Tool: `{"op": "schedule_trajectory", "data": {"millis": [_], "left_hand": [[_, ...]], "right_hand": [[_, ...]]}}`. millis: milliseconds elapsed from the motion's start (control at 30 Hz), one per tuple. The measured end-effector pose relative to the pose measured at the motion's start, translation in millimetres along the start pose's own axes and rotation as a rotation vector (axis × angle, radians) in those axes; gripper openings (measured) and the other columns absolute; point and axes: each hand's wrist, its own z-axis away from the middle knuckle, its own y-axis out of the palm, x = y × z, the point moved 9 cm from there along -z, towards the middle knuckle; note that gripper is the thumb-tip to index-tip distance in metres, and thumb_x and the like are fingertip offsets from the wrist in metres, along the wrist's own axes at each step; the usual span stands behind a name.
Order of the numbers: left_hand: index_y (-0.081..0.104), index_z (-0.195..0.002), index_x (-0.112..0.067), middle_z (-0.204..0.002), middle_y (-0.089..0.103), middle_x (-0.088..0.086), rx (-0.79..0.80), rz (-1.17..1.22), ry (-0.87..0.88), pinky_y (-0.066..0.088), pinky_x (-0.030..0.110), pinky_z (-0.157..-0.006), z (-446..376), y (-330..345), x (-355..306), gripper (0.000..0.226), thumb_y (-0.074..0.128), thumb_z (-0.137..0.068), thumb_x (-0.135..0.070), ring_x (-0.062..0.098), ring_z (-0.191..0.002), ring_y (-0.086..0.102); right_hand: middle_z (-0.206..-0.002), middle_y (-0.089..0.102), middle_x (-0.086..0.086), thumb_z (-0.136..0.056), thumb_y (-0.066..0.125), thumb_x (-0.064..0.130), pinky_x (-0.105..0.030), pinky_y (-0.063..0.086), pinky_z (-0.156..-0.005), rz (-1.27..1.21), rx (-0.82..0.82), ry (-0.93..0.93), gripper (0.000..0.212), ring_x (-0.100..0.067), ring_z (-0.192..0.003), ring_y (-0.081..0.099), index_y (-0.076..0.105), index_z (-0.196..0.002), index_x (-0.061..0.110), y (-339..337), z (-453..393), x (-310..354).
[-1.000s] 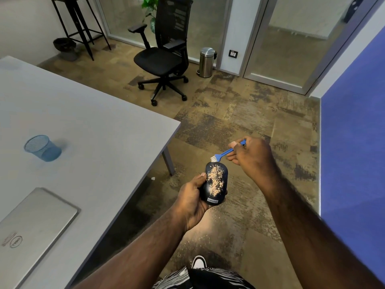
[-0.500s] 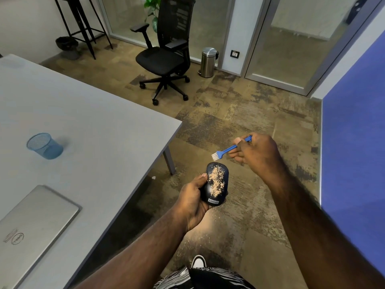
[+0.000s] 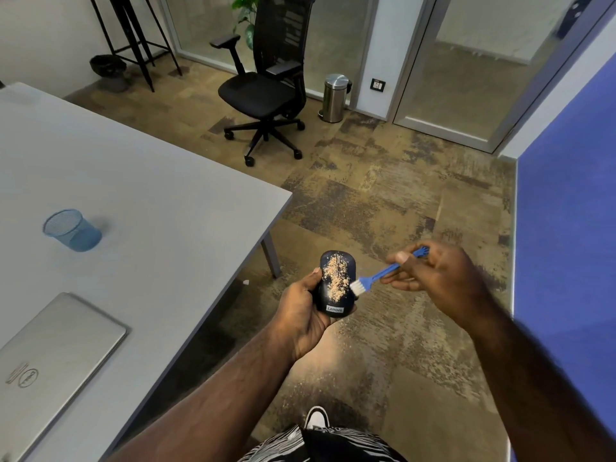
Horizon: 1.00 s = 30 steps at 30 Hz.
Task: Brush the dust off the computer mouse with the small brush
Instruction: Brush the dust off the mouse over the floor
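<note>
Over floor, mouse (image 3: 336,283) lengthwise, front away.

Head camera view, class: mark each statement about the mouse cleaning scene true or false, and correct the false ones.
1. The left hand holds the computer mouse above the floor, off the table. True.
2. The mouse's top is free of dust. False: tan dust lies along its middle.
3. The right hand holds the small blue brush with its white bristles at the mouse's right edge. True.
4. The laptop on the grey table is open. False: its lid is closed.
5. The blue mesh cup sits on the floor. False: it is on the table.
</note>
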Motion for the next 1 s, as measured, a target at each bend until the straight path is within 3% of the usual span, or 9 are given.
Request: {"op": "schedule_trajectory", "data": {"millis": [133, 267, 400, 600, 733, 1000], "left_hand": [[0.057, -0.123, -0.001, -0.127, 0.061, 0.023, 0.005, 0.049, 0.005, 0.054, 0.046, -0.082, -1.7, 6.0, -1.9, 0.04, 0.032, -0.103, -0.025, 0.03, -0.094, 0.065], [0.058, -0.118, -0.003, -0.125, 0.061, 0.024, 0.018, 0.026, -0.012, 0.057, 0.043, -0.072, -1.0, 10.4, 1.2, 0.039, 0.032, -0.102, -0.028, 0.035, -0.092, 0.063], [0.061, -0.112, -0.003, -0.106, 0.066, 0.024, 0.056, -0.018, -0.021, 0.055, 0.041, -0.074, 2.3, 15.0, 3.0, 0.04, 0.032, -0.102, -0.028, 0.036, -0.085, 0.063], [0.053, -0.13, 0.001, -0.12, 0.06, 0.026, 0.047, -0.055, -0.039, 0.055, 0.041, -0.075, 3.6, 15.9, 7.1, 0.047, 0.032, -0.101, -0.03, 0.037, -0.09, 0.063], [0.054, -0.128, 0.001, -0.118, 0.06, 0.026, 0.054, -0.049, -0.055, 0.055, 0.041, -0.075, 4.6, 16.0, 8.8, 0.046, 0.032, -0.101, -0.03, 0.037, -0.088, 0.063], [0.056, -0.125, 0.0, -0.116, 0.061, 0.025, 0.049, -0.048, -0.043, 0.053, 0.041, -0.077, 3.5, 13.8, 4.5, 0.046, 0.032, -0.101, -0.03, 0.036, -0.089, 0.063]], "right_hand": [[-0.082, 0.076, -0.009, -0.092, 0.059, 0.005, -0.028, 0.061, -0.068, 0.041, 0.056, -0.029, 0.014, -0.019, -0.075, 0.076, 0.068, -0.085, 0.012, 12.6, 9.5, -6.8], [-0.084, 0.076, -0.006, -0.092, 0.06, 0.006, -0.025, 0.06, -0.068, 0.048, -0.025, -0.062, 0.016, -0.014, -0.077, 0.075, 0.068, -0.084, 0.017, 4.9, 3.7, -5.3], [-0.081, 0.075, -0.008, -0.094, 0.058, 0.008, -0.024, 0.06, -0.069, 0.067, -0.094, -0.091, 0.015, -0.013, -0.075, 0.075, 0.069, -0.087, 0.016, -5.6, -4.3, -2.0], [-0.08, 0.075, -0.008, -0.095, 0.058, 0.014, -0.029, 0.061, -0.072, 0.083, -0.201, -0.074, 0.012, -0.014, -0.074, 0.075, 0.066, -0.087, 0.016, -19.0, -22.9, -3.2], [-0.081, 0.074, -0.004, -0.095, 0.059, 0.016, -0.026, 0.061, -0.071, 0.106, -0.263, -0.069, 0.012, -0.009, -0.073, 0.074, 0.067, -0.096, 0.008, -23.7, -29.7, -3.4], [-0.076, 0.074, -0.008, -0.094, 0.059, 0.014, -0.032, 0.062, -0.067, 0.097, -0.185, -0.054, 0.011, -0.016, -0.07, 0.075, 0.067, -0.087, 0.013, -16.3, -18.3, -4.8]]}}
